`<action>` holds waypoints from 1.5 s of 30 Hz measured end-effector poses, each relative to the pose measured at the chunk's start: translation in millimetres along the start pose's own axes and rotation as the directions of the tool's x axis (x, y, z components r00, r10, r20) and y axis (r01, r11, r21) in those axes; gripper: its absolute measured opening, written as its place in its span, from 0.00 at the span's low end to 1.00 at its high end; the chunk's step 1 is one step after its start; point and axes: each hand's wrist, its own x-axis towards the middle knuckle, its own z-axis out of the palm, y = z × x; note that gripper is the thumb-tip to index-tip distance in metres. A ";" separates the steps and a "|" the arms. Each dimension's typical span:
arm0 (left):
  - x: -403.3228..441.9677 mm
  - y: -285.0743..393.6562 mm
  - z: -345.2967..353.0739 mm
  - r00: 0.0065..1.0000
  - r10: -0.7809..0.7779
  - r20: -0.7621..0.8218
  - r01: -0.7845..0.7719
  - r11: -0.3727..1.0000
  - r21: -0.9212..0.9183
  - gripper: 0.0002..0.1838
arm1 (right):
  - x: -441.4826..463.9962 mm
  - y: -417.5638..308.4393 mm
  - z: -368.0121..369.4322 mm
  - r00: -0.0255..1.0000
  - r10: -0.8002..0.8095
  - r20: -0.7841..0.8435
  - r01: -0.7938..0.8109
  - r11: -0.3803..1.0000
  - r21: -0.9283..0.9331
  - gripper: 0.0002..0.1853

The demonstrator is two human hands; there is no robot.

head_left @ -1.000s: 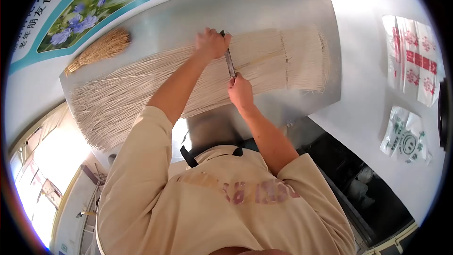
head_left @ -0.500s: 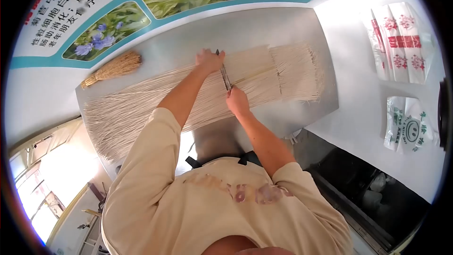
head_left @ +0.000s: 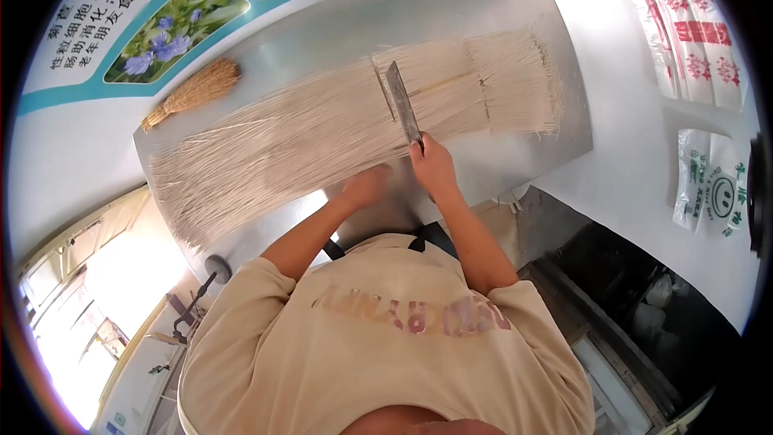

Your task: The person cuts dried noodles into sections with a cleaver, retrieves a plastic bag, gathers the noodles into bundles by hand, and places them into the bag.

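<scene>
Long thin dried noodles lie in a wide layer across the metal tabletop. Two crosswise gaps divide the layer, one near its middle and one toward the right end. My right hand is closed around the handle of a long flat-bladed knife, whose blade is over the noodles just right of the middle gap. By the table's near edge, below the noodles, is my left hand, apart from the knife; motion blurs its fingers.
A straw hand broom lies at the table's back left. Packs of red-printed plastic bags and a white bag with a green smiley face rest on the white surface at right. A printed poster stands behind the table.
My left hand has moved from the knife's far end back to the near edge. My right hand has shifted the knife rightward and nearer, and a gap now shows in the noodles where the blade was.
</scene>
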 end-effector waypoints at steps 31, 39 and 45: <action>147.6 70.9 -107.8 0.901 -0.422 0.099 0.395 0.894 0.213 0.32 | -39.5 39.1 39.6 0.993 0.052 0.105 -0.022 0.961 -0.274 0.12; 137.5 77.8 -97.7 0.905 -0.418 -0.080 0.425 0.884 0.196 0.28 | -36.5 70.5 72.4 0.998 0.054 0.040 -0.043 0.972 -0.232 0.11; 133.1 90.6 -102.6 0.950 -0.309 -0.040 0.301 0.877 0.374 0.28 | -37.1 79.5 77.4 0.999 -0.019 -0.033 0.012 0.978 -0.209 0.12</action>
